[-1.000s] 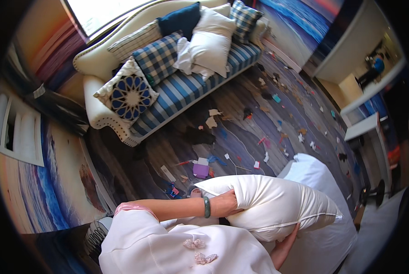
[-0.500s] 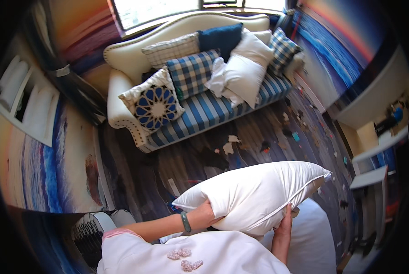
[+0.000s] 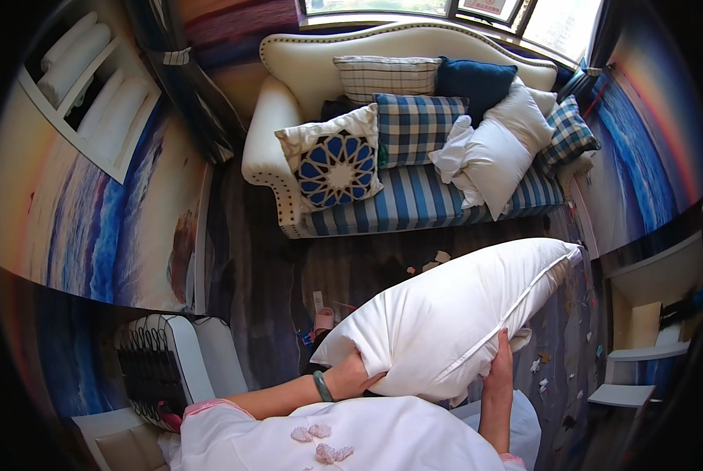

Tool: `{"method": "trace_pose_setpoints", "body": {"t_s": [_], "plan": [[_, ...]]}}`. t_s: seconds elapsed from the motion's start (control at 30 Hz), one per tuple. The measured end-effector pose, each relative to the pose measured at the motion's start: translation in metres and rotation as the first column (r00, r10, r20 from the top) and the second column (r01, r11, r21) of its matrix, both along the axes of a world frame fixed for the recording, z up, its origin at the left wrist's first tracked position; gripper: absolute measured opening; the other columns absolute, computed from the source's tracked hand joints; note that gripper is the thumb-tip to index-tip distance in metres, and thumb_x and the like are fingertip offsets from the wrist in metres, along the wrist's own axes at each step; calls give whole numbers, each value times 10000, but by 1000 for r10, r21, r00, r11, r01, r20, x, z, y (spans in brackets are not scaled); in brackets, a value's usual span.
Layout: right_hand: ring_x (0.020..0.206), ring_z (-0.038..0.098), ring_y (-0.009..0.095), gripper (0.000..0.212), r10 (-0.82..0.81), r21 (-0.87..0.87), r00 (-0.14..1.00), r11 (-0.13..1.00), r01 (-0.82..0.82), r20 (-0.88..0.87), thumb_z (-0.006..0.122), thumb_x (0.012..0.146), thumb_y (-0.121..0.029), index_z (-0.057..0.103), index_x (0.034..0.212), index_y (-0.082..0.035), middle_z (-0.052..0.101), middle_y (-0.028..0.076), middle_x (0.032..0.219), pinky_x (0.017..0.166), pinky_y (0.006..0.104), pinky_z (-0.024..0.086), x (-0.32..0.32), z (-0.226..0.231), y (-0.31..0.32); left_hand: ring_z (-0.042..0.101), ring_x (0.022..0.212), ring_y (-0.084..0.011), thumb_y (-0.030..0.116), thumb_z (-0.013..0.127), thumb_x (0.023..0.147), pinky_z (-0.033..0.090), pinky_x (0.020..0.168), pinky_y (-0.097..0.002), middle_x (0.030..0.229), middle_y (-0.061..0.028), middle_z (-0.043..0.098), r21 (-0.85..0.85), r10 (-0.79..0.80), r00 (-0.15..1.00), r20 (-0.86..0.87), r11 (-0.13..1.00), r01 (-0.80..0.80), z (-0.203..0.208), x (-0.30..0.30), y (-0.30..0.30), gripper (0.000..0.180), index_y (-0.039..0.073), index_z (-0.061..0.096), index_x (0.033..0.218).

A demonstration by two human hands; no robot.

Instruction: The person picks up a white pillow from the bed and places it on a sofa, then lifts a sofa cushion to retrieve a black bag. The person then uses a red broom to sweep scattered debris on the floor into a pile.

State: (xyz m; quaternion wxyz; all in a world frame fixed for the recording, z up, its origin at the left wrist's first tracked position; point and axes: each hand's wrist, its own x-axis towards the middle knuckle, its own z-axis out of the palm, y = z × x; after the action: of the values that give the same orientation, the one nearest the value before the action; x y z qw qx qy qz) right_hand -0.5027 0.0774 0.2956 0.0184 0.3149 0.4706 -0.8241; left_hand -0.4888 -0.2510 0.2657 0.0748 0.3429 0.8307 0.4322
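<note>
I hold a large white pillow [image 3: 454, 314] up in front of my chest, tilted so its far end rises to the right. My left hand [image 3: 354, 378], with a green band on the wrist, grips the pillow's lower left corner. My right hand [image 3: 499, 367] presses flat against its near right side by a seam. A second white cushion [image 3: 528, 420] lies partly hidden under my right forearm.
A cream sofa [image 3: 289, 94] with a blue striped seat stands ahead, loaded with several checked, navy, white and star-patterned cushions [image 3: 334, 161]. Small scraps litter the dark wood floor [image 3: 249, 267]. A black and white chair [image 3: 163, 365] is at my left; white shelves [image 3: 642, 353] at right.
The pillow has come up from low at my right to in front of my chest. The view has tipped up, so the sofa sits squarer ahead.
</note>
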Motion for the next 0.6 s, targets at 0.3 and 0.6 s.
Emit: {"method": "trace_pose_setpoints", "body": {"t_s": [0.3,0.6], "plan": [[1115,572,282,597,87,58,996,994,-87,10,538,939,-409,412,1349,6,550,147,1277,954,407,467,-104,21,-136,505,1091,-458,134,607,845,378,1005,-489,1214,-249,531,11,83,996,-26,996,-83,-25,-55,-116,371,21,567,1197],[1031,611,254,589,328,415,940,871,-263,-91,566,930,-409,437,1337,-3,591,143,1197,879,393,502,-219,102,-270,481,1173,-410,145,584,872,339,1042,-461,1250,-212,536,372,343,939,1,872,-319,-8,-129,-175,412,44,520,1266]]}}
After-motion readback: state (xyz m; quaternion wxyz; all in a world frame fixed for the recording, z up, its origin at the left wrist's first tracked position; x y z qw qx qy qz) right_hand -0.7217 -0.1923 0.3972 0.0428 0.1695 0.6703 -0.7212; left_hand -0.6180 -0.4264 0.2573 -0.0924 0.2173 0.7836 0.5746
